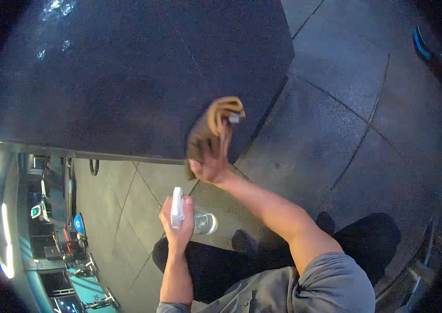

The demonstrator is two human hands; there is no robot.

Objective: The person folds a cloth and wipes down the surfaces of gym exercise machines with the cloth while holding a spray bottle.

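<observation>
Left fingers (pixel 166 215) hold a spray bottle (pixel 204 223); right fingers (pixel 225 140) a brown cloth (pixel 215 118).

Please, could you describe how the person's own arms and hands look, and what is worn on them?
The left hand and the right hand are both bare, without gloves. The forearms are uncovered too, with no watch visible. Short grey sleeves cover the upper arms, creased and without visible markings.

A dark panel (pixel 143 78) blocks the way ahead, while open room lies over the floor (pixel 330 125) to its right
</observation>
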